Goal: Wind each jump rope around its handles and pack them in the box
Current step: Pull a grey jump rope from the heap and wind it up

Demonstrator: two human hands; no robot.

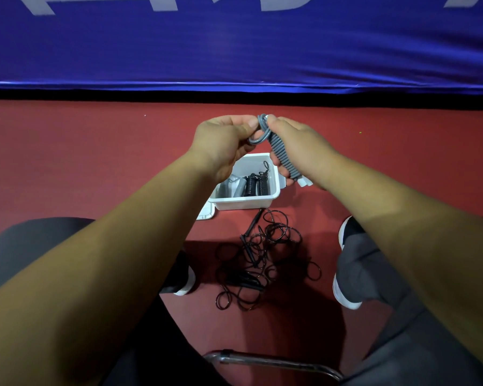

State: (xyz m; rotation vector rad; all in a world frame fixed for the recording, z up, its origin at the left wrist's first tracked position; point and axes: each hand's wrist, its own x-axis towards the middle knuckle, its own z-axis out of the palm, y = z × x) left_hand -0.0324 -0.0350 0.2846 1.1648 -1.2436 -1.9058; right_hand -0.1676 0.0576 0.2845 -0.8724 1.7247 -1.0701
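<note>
Grey jump rope (282, 151): I see it held up in the air above the far right corner of the white box (246, 203), between both hands. It is coiled tightly round its handles, and the white handle ends (304, 181) stick out at the lower end. Right grip (299, 154): fingers curled round the wound bundle, clamped on it. Left grip (223, 143): thumb and fingers pinch a loose loop of the grey cord at the bundle's upper end. The two grips are almost touching at the top. Writing: large white letter shapes (162, 4) run along the top edge of a blue padded banner (234, 51), cut off by the frame; I cannot read them. I can make out no labels on the box or the ropes. The box stands on the floor and holds wound ropes side by side, black ones (258, 183) and a grey one (239, 188). A white lid (207, 213) lies flat just beside its near left corner. A loose black jump rope (262, 257) lies in a tangle on the floor just in front of the box, between the person's dark shoes with white soles (186, 282). Surface: dull red floor (95, 162), meeting the blue banner at a black strip. A metal chair frame (276, 363) shows at the bottom edge.
</note>
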